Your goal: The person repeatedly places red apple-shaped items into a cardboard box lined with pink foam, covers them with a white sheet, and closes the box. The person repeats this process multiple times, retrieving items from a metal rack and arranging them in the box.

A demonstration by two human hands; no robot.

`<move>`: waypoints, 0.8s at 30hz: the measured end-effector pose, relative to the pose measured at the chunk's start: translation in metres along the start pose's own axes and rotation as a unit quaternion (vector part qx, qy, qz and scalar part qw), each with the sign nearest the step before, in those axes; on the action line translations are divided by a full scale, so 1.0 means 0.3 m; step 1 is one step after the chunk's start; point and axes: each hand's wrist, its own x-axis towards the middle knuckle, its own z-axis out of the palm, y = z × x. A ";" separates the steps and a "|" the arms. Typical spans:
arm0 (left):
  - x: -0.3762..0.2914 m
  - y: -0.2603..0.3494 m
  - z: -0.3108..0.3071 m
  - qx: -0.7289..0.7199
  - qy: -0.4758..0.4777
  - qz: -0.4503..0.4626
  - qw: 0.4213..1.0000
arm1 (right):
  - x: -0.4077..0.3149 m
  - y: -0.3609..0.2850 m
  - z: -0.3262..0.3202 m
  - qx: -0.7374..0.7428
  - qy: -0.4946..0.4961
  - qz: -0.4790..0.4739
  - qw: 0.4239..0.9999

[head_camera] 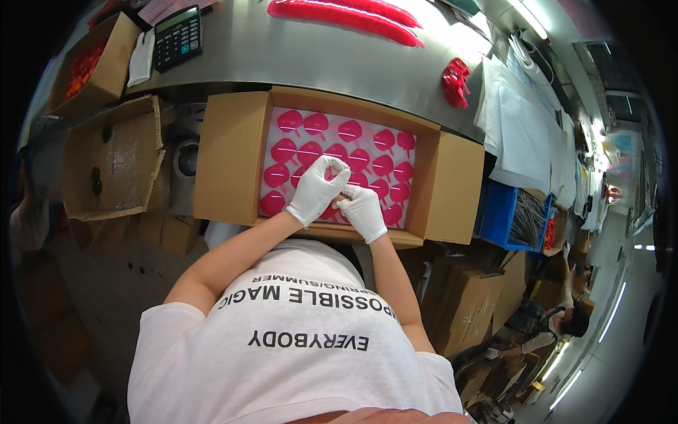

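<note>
In front of me stands an open cardboard carton (233, 153), its side flaps folded out. Rows of glossy pink rounded pieces (350, 130), each with a short stem-like tab, lie on a white sheet (328, 117) inside it. My left hand (320, 188), in a white glove, is over the middle of the carton with thumb and fingers curled together. Close beside it, my gloved right hand (365, 212) has its fingers bent inward, near the left hand's fingertips. Pink shows between the left fingers; whether it is a held piece or one lying below is unclear.
Along the carton's far side runs a metal table (238, 53) with long red bagged bundles (344, 21), a small red bundle (455, 82) and a calculator (179, 38). A worn carton (124, 159) stands left; a blue bin (498, 214) stands right. Another person (556, 323) works at far right.
</note>
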 end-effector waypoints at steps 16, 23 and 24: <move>-0.173 0.042 -0.293 0.437 0.080 0.269 0.855 | 0.467 -0.047 -0.252 -0.547 0.025 0.056 0.835; -0.170 0.073 -0.252 0.402 0.107 0.256 0.873 | 0.278 0.089 -0.569 -0.239 0.248 -0.038 0.938; -0.172 0.072 -0.248 0.401 0.107 0.246 0.876 | 0.241 0.106 -0.675 -0.232 0.338 -0.055 0.911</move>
